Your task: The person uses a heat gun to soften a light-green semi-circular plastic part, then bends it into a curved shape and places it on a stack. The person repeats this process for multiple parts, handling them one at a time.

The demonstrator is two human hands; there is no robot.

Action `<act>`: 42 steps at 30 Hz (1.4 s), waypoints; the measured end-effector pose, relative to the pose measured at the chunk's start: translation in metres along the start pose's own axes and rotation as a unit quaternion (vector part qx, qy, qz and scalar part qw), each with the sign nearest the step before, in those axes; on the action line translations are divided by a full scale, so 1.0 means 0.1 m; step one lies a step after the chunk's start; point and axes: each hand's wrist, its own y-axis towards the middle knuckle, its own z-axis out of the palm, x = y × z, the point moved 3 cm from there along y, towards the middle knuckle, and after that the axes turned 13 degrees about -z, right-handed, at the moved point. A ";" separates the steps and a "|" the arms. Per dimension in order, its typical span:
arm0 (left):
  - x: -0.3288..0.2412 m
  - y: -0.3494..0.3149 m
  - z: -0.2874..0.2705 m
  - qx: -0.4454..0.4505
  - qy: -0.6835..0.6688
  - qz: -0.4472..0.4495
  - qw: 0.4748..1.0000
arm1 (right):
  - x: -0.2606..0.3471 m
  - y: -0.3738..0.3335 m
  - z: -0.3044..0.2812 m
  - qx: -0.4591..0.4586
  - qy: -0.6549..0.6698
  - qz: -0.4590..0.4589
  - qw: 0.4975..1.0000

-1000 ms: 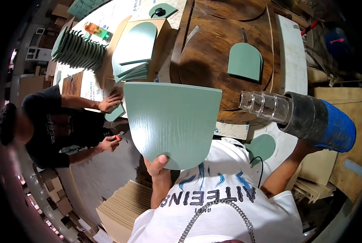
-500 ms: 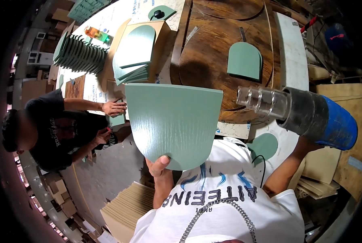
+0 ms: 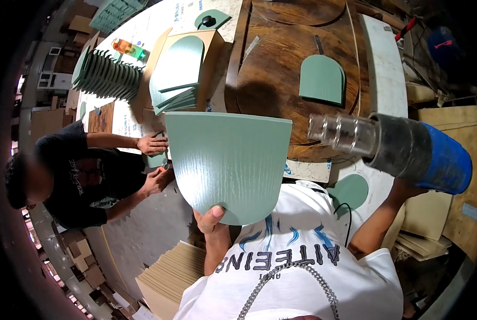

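Pinching at the rounded lower end, the left hand (image 3: 211, 220) has its thumb flat on the face of a green panel (image 3: 228, 160), the other fingers tucked behind. And there's the panel, up in the air in front of the desk (image 3: 386, 80), straight edge away from the body, broad face to the camera! Across to the right hand (image 3: 407, 190): it's holding a hot-air gun (image 3: 449, 160), though the blue body hides most of those fingers, so the exact grip is hard to call. Its clear stepped nozzle (image 3: 348, 133) points in at the panel's far right corner, near it but apart in this view. By the look of it, this is the heating step, worked on the panel's edge; the next move calls for an even sweep of the nozzle, a small gap kept, and a firm pinch. Further out, a second green panel (image 3: 322, 80) lies on a brown wooden board (image 3: 270, 58), while away left a co-worker's hand (image 3: 152, 143) rests on a small green piece (image 3: 156, 160).
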 end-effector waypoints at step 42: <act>0.02 -0.06 -0.06 -0.047 0.023 0.058 0.997 | -2.04 -0.75 0.26 0.108 -0.150 0.445 0.877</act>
